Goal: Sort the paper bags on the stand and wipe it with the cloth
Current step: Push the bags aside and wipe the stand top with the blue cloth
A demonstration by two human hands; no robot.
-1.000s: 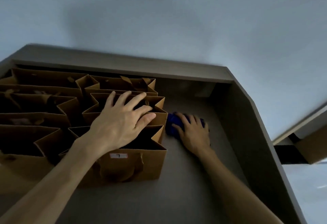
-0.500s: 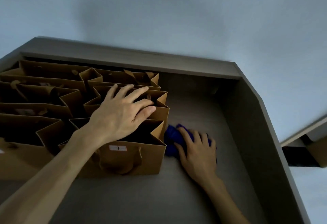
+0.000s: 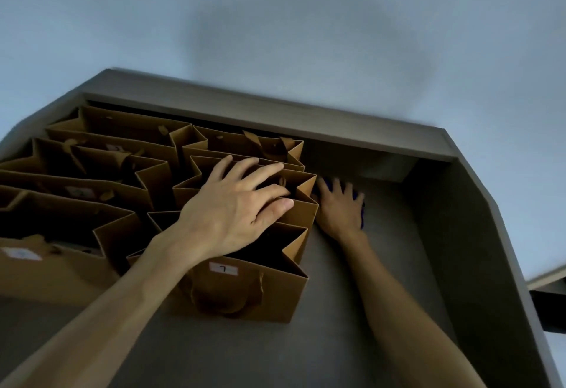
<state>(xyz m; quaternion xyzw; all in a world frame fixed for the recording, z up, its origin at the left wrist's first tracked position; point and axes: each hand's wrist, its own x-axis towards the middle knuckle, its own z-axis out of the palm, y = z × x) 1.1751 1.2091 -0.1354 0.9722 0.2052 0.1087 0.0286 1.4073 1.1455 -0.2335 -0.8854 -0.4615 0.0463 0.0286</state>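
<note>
- Grey stand [image 3: 352, 311]: bare strip right of paper bags [image 3: 245, 289], hemmed by side wall.
- Left hand [image 3: 232, 213]: grip released, flat atop bags.
- Right hand [image 3: 340, 210]: flat, pressing blue cloth [image 3: 362, 213] beside bags, near back wall.

A pale wall [image 3: 306, 20] rises behind; a second grey ledge [image 3: 548, 283] juts in at far right.

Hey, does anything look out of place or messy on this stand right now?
Nothing stands out. The paper bags stand upright in rows under the left hand, and the right hand presses the blue cloth flat on the stand beside them.
</note>
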